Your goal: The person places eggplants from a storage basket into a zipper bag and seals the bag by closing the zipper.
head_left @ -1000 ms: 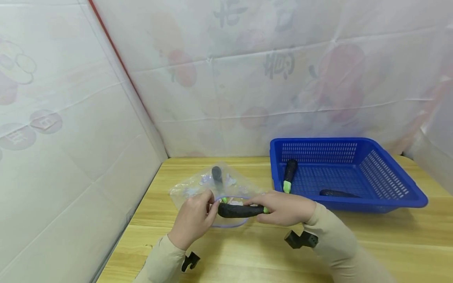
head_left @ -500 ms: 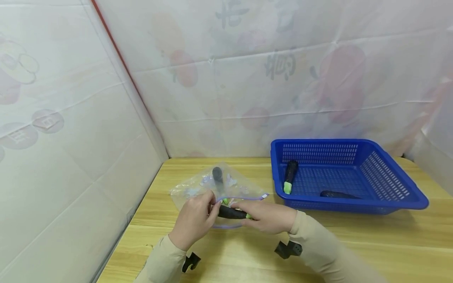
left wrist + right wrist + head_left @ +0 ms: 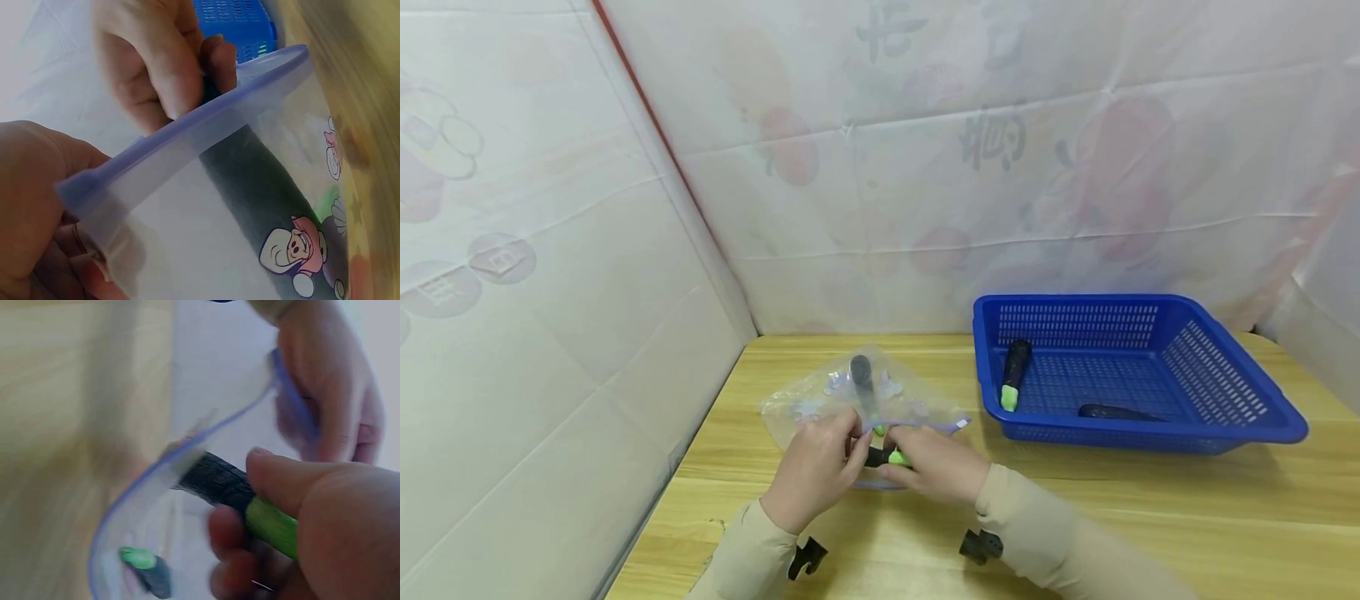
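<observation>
A clear zip bag (image 3: 808,400) with a purple-blue rim and cartoon prints lies on the table, its mouth spread apart. My left hand (image 3: 816,467) pinches the left end of that rim. With thumb and fingers, my right hand (image 3: 936,462) grips an eggplant (image 3: 215,478) near its green stem; its dark body passes through the bag mouth. Inside the bag is another eggplant (image 3: 862,375), its green end towards the opening. The left wrist view shows the held eggplant's dark body (image 3: 250,181) through the plastic.
To the right stands a blue plastic basket (image 3: 1150,431) with two eggplants: one upright eggplant (image 3: 1017,367) leaning at its left wall, another eggplant (image 3: 1116,412) lying near the front, partly hidden. White printed sheeting (image 3: 880,208) hangs behind the wooden table (image 3: 1075,517).
My right hand has moved left, taking the eggplant deeper into the zip bag, so less of its dark body shows outside. My left hand has stayed at the rim.
</observation>
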The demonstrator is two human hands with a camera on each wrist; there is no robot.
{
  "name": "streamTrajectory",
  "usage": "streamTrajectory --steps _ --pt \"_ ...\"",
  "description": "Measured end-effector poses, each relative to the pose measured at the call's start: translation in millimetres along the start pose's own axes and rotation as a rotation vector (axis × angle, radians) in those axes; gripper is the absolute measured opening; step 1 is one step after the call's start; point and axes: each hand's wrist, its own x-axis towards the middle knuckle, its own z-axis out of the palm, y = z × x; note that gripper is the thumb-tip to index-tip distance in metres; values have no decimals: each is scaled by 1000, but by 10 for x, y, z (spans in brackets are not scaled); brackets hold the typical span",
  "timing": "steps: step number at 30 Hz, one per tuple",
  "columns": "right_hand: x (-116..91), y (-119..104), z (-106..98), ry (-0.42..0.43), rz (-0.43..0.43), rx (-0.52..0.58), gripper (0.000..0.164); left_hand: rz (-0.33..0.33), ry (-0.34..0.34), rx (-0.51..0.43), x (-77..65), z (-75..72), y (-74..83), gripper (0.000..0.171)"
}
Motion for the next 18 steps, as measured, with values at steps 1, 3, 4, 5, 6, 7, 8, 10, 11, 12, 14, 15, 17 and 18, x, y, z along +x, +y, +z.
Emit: streamTrajectory --steps 1,3,4,5,6,7,8,10,11,12,14,15,17,18 --pt "12 4 24 16 12 -8 20 0 -6 3 0 0 3 25" --pt "35 18 73 45 28 -32 20 -1 -18 4 1 0 10 24" --pt "44 19 91 53 33 -40 20 -2 -21 1 0 1 11 24" --pt "53 22 106 61 34 -50 18 -2 -23 -1 0 4 13 24" --pt "62 28 122 65 32 -60 17 -2 -23 -3 -2 6 13 24" --pt "74 36 139 66 30 -66 16 -2 -23 -4 -3 9 14 24" --pt "86 42 153 62 28 -72 14 -1 -25 -7 -5 12 14 24" --pt "113 56 184 44 30 -91 11 -2 -27 -13 -15 17 13 25" --pt "128 63 199 34 32 -105 11 -5 -27 -12 -22 19 11 25" --pt "139 65 210 22 38 -115 11 -6 -26 -12 -26 19 13 26" --pt "166 61 223 4 52 -136 11 -7 -26 -14 -33 15 16 26" --pt "179 56 224 -7 65 -145 12 -10 -25 -16 -37 13 17 26" --pt "206 35 216 -32 99 -163 15 -10 -29 -17 -39 8 20 26" --pt "224 25 211 -46 116 -177 18 -8 -32 -24 -38 5 23 25"
